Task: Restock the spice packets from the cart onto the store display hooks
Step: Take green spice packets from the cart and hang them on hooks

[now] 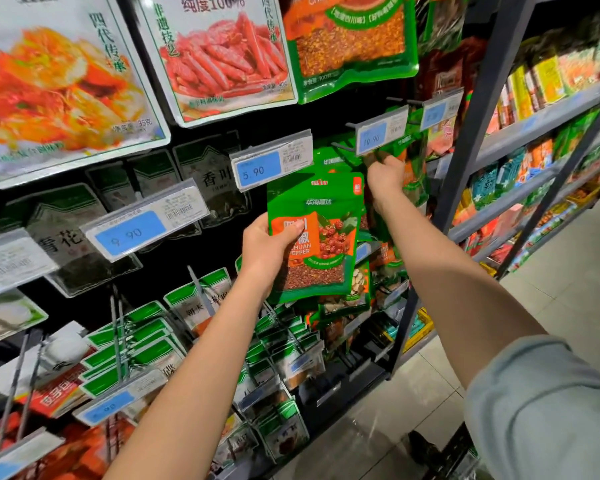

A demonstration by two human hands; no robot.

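Observation:
My left hand (269,242) grips a green Sichuan pepper packet (321,237) by its left edge and holds it upright in front of the display. Just under the 10.90 price tag (381,130), my right hand (385,176) is raised and pinches the top of the green packets (411,168) hanging on a black hook (343,147). Its fingertips are partly hidden behind the tag. More green packets of the same kind hang behind the held one.
Price tags 5.90 (271,164) and 9.90 (146,223) stick out on hooks to the left. Rows of green packets (132,344) hang below. A grey shelf upright (478,112) borders the display on the right, with snack shelves (541,109) beyond it. Tiled floor lies at lower right.

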